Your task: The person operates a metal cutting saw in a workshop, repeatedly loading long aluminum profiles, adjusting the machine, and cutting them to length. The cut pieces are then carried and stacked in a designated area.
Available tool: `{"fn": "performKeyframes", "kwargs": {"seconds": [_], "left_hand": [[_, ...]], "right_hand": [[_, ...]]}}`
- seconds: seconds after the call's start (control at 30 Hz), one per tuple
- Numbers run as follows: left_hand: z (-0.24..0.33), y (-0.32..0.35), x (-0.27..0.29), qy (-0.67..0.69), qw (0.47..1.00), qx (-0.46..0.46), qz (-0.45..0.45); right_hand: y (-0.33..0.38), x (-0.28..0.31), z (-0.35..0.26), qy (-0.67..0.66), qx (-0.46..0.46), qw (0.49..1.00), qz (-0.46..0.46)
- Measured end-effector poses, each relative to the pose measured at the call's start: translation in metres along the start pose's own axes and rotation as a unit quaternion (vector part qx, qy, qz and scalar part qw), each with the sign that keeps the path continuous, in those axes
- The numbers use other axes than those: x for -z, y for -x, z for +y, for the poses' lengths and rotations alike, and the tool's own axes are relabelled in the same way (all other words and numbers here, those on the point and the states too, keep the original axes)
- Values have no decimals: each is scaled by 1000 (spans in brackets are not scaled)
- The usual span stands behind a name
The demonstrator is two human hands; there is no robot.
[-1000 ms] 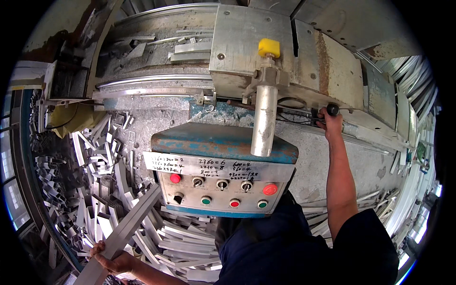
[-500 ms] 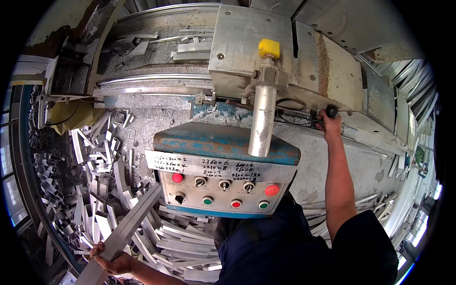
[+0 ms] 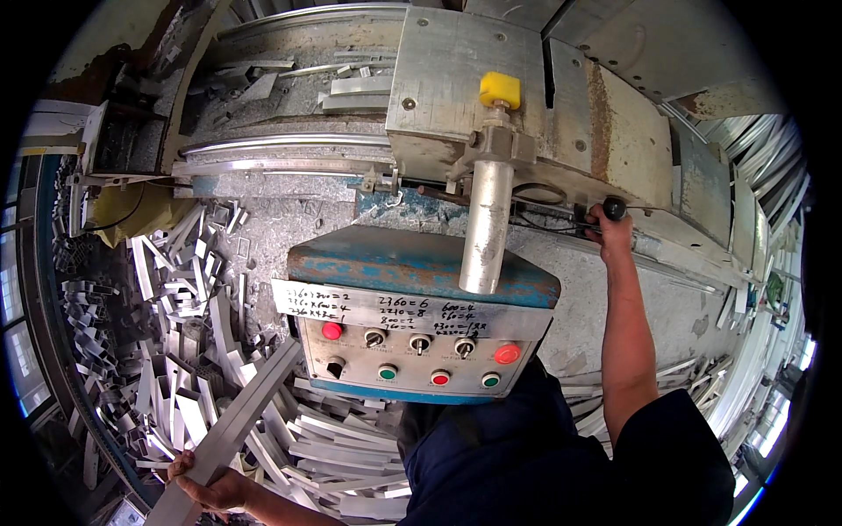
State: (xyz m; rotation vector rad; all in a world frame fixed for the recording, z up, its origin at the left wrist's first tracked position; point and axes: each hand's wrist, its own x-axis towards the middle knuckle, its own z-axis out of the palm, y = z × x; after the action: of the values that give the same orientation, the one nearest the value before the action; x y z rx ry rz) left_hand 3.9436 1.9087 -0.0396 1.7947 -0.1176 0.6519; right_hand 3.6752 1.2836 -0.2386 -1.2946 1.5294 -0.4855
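Observation:
At the lower left, my left hand (image 3: 210,487) is closed round a long silver metal profile (image 3: 235,419), which slants up to the left side of a control box. On the right, my outstretched right arm reaches the lower front edge of a grey metal machine (image 3: 491,53). There my right hand (image 3: 614,235) has its fingers curled at a black-knobbed handle (image 3: 614,208); part of the grip is hidden. Between my arms stands the blue control box (image 3: 421,254), with buttons, switches and a handwritten plate (image 3: 517,323). Above it rises a silver cylinder (image 3: 488,228) topped by a yellow block (image 3: 500,89).
Heaped profile offcuts (image 3: 184,351) cover the floor at left and below the box. Metal rails (image 3: 281,145) run leftward from the machine, with a few silver pieces (image 3: 360,86) lying behind them. Long profiles (image 3: 772,167) are stacked at the far right.
The view has shifted slightly, so the control box sits a little further right and lower. Both hands keep their places, the left still on the profile and the right at the handle.

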Motion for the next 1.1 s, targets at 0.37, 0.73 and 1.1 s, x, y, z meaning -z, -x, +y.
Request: {"fn": "performKeyframes", "kwargs": {"seconds": [0.37,0.73,1.1], "left_hand": [[-2,1,1,51,999,-7,8],[1,4,0,48,999,-12,11],[1,4,0,52,999,-8,13]], "right_hand": [[-2,1,-2,28,-8,1000,4],[1,0,-6,9,-11,1000,0],[-5,0,1,-6,-7,1000,19]]}}
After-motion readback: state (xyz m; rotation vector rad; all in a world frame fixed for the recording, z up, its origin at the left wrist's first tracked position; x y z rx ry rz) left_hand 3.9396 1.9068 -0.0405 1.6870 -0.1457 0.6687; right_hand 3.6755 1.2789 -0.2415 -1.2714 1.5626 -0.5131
